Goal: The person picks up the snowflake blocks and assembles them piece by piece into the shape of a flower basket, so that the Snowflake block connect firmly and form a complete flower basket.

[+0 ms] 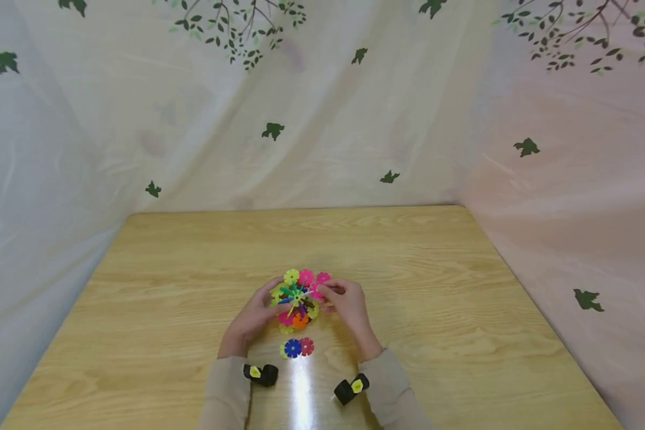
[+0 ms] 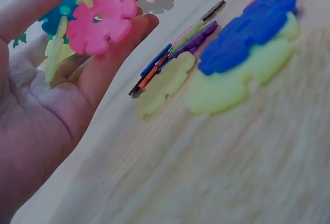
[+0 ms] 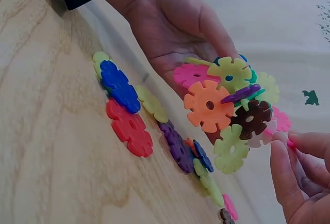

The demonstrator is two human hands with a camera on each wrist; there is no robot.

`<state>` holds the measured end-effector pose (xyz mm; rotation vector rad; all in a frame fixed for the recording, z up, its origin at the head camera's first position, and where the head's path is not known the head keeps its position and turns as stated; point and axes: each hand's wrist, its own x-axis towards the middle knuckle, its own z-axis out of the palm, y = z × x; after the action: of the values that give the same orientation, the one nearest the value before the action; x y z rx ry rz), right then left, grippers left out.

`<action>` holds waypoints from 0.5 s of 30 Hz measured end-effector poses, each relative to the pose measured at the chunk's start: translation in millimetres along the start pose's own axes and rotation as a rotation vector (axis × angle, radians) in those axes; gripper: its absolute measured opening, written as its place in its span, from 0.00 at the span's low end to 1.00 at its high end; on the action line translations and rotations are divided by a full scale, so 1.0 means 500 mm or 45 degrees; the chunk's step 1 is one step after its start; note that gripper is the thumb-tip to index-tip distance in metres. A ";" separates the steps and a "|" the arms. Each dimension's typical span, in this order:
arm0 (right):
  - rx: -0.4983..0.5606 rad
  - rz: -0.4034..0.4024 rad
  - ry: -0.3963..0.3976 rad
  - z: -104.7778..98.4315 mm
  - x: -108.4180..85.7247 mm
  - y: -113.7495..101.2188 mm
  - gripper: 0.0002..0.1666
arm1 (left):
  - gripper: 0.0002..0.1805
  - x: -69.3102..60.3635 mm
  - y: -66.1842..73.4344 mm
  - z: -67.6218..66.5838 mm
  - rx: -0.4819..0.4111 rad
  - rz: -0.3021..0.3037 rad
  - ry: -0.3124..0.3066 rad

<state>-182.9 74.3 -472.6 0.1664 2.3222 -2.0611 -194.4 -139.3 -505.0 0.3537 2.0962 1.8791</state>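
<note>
Head: the left hand (image 1: 254, 312) grips the cluster (image 1: 300, 321) above the table (image 1: 435, 286), the right hand (image 1: 350, 304) at its edge. Left wrist: spare discs (image 2: 247, 33) lie below, apparently unjoined. Right wrist: many discs already interlock; the right hand pinches a pink disc (image 3: 291, 143) (seated or not, I can't tell).

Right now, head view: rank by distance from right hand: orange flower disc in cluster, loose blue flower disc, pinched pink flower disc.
1. Pink flower disc: pinched in right hand.
2. Orange flower disc: cluster's lower side.
3. Blue flower disc: on table, below cluster in view.
</note>
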 end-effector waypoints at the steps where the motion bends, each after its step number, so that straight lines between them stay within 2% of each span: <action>1: 0.007 0.002 0.004 0.000 0.001 -0.002 0.14 | 0.37 -0.001 0.001 0.000 -0.020 0.007 -0.016; 15: -0.008 -0.015 0.023 -0.005 0.015 -0.020 0.14 | 0.43 -0.003 0.003 -0.007 -0.178 0.019 -0.157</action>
<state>-191.0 76.2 -463.3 0.1729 2.3452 -2.0662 -194.3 -143.0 -503.1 0.4413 1.8762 1.9469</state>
